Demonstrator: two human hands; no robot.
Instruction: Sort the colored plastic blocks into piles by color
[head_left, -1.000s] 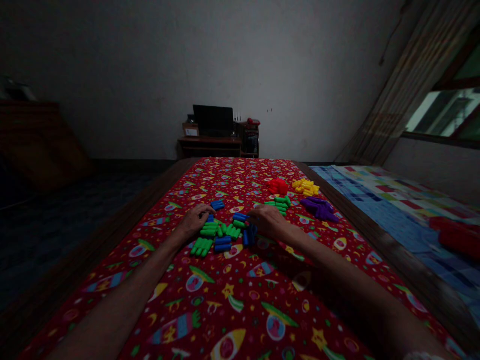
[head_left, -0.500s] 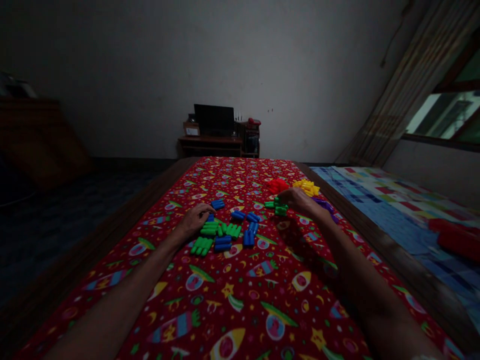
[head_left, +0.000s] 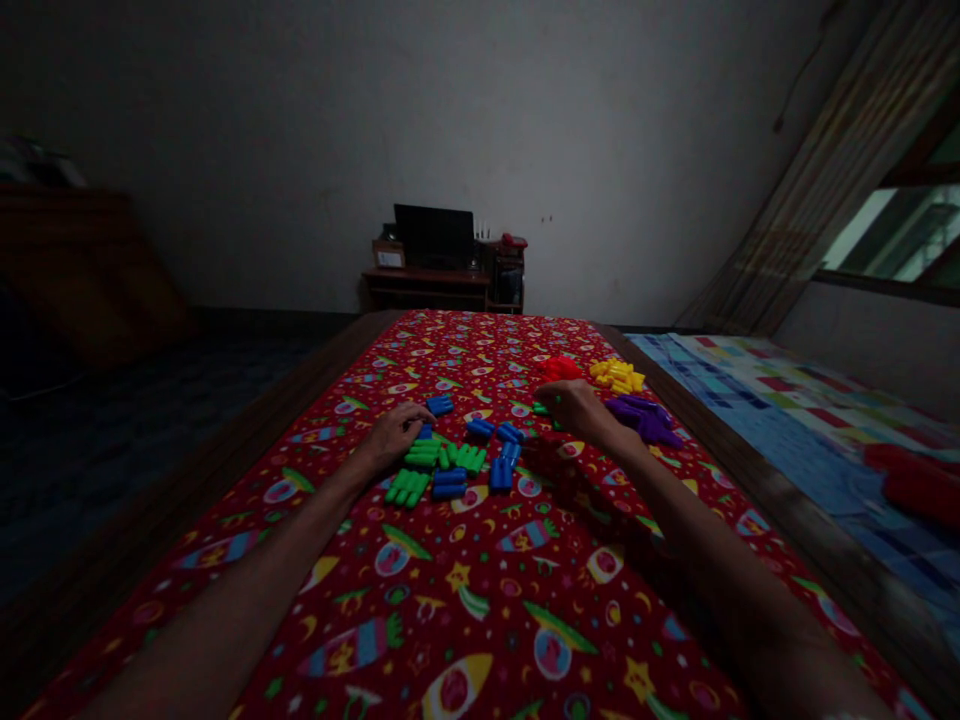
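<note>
My left hand rests on the red patterned cloth, its fingers loosely bent with the tips touching a mixed heap of green pieces and blue pieces. My right hand lies further back to the right, fingers curled down over a small pile of green pieces that it mostly hides. Just beyond the right hand sit a red pile, a yellow pile and a purple pile.
The cloth covers a long wooden-edged table. A bed with a checked blue cover runs along the right. A low desk with a dark screen stands at the far wall. A curtain and window are at the right. The room is dim.
My right hand went from the mixed heap to the green pile at the back right, then drew back slightly over it. My left hand stayed put. The view tilted down a little.
</note>
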